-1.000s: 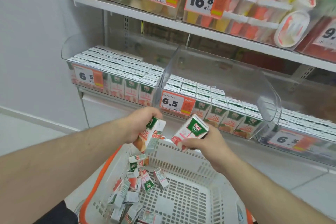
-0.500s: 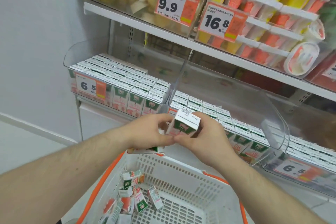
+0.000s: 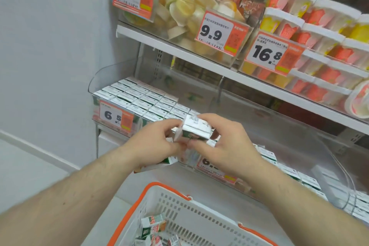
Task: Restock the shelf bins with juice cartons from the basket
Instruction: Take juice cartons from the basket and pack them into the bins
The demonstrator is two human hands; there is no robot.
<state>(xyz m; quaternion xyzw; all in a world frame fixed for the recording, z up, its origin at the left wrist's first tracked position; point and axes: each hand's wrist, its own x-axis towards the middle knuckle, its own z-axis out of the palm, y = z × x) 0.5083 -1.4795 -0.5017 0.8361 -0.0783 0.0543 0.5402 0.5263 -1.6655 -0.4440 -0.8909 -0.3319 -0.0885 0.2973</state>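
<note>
Head view: the left hand (image 3: 154, 144) and right hand (image 3: 225, 146) together pinch a small white-and-green juice carton (image 3: 194, 131) just above the clear plastic shelf bin (image 3: 299, 126). Best to square it upright, then set it into the bin's empty far space. More cartons wait in the near white-and-orange basket (image 3: 195, 215).
</note>
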